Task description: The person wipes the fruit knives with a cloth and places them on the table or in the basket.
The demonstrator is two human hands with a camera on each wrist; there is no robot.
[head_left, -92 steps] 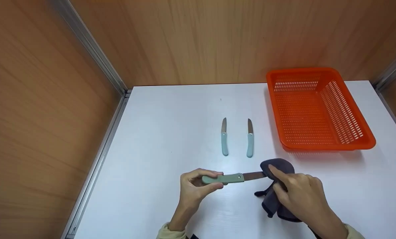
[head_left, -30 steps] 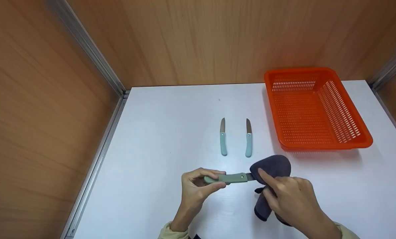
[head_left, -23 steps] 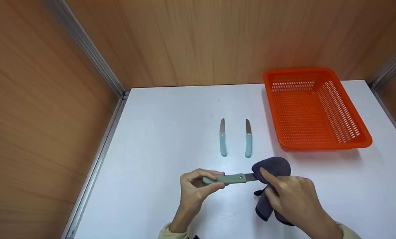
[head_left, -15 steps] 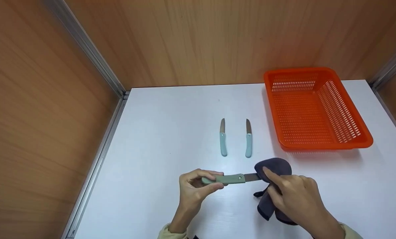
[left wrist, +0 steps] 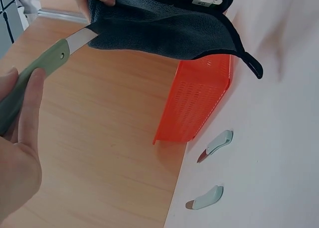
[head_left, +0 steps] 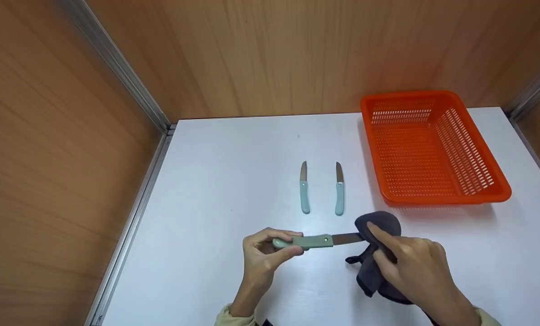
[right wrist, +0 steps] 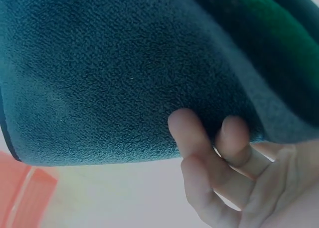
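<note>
Head | left grip (head_left: 261, 260) holds green knife (head_left: 314, 242) | right grip (head_left: 418, 263) holds cloth (head_left: 383, 221)

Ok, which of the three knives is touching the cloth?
The green knife, held in the left hand: its tip is covered by the cloth. The two pale blue knives lie on the table, blades bare.

A white desk (head_left: 215, 181) carries an orange-red perforated basket (head_left: 442, 199) towards its far right corner. Left of it lies a pale-blue-handled knife (head_left: 340, 198); a second, matching knife (head_left: 304, 197) lies roughly parallel, apart from the first, both blades pointing to the far edge.
</note>
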